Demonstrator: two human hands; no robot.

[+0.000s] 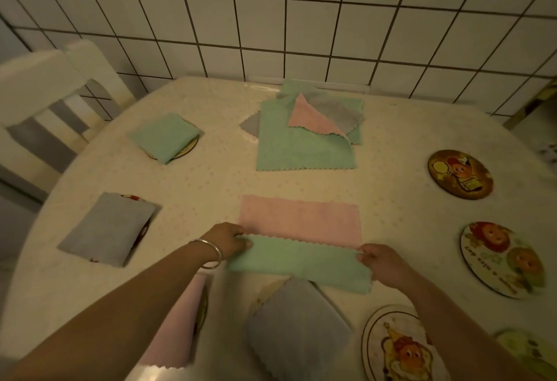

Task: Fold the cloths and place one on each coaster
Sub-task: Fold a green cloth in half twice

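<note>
A cloth, pink on one face (301,219) and green on the other (298,263), lies half folded in front of me. My left hand (229,240) pinches its left corner and my right hand (381,263) pinches its right corner. A pile of unfolded cloths (301,145) lies at the back. Folded cloths rest on coasters: a green one (164,136), a grey one (107,228), a pink one (177,329) partly under my left arm, and another grey one (297,329). Bare coasters lie at the right (459,174), (501,258) and near right (398,347).
The table (211,187) carries a pale dotted cover and ends at a white tiled wall (271,19). A white chair (45,91) stands at the far left. Part of another coaster (527,350) shows at the bottom right edge.
</note>
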